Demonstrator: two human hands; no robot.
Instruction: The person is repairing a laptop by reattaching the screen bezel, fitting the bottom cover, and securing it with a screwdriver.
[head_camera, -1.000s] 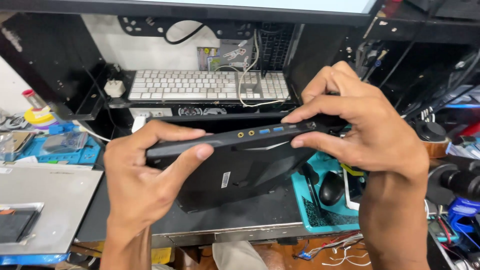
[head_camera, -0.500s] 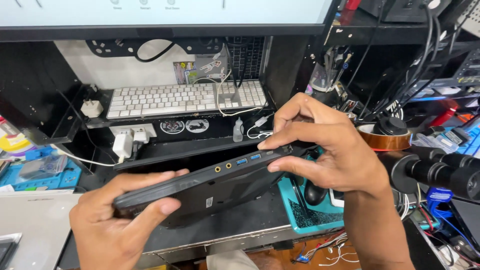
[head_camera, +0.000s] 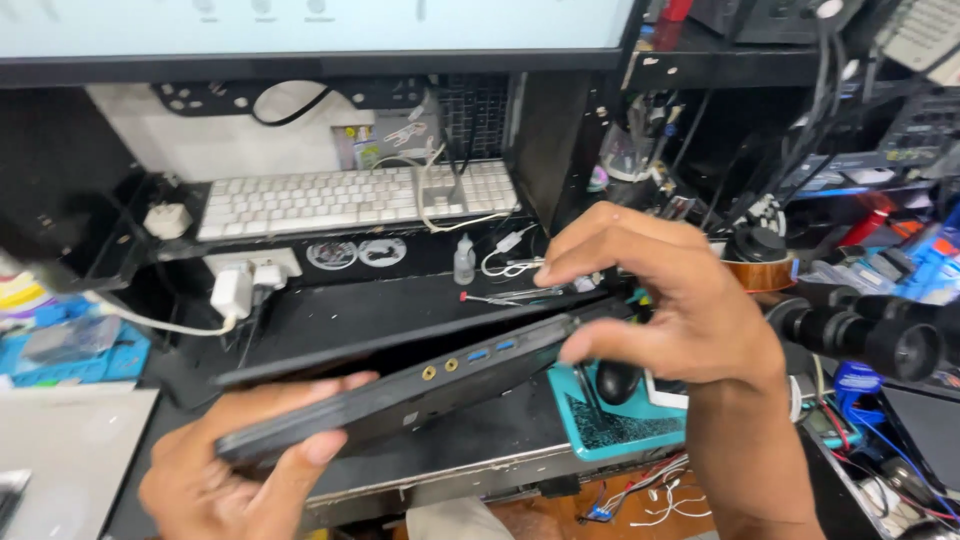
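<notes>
from the head view, the person holds a closed black laptop (head_camera: 420, 385) edge-on above the desk (head_camera: 470, 440), tilted so its left end sits lower. the left hand (head_camera: 235, 475) cups the lower left corner, thumb pressed along the side, so that grip is clenched on the laptop. the right hand (head_camera: 665, 305) pinches the raised right corner between thumb and fingers, also grasping the laptop. the side facing us shows two small gold sockets and two blue ports (head_camera: 490, 350).

to my eye, handling it well here means keeping both corners supported, since the lid edge looks slightly parted from the base, and turning it slowly so it doesn't slip toward the lower hand. the cables and small parts lying behind it are close enough to snag.

as for containers: a blue tray (head_camera: 75, 350) at the far left holds a clear plastic bag and some bits i can't make out. a small clear bottle (head_camera: 463, 262) stands upright on the black shelf behind the laptop. a teal mat (head_camera: 625, 425) under the right hand carries a black mouse (head_camera: 618, 382). a white keyboard (head_camera: 350, 197) rests on the upper shelf beneath a monitor (head_camera: 320, 35), with a white plug adapter (head_camera: 235, 290) hanging just below. a black microscope eyepiece (head_camera: 875, 335) juts in from the right.
</notes>
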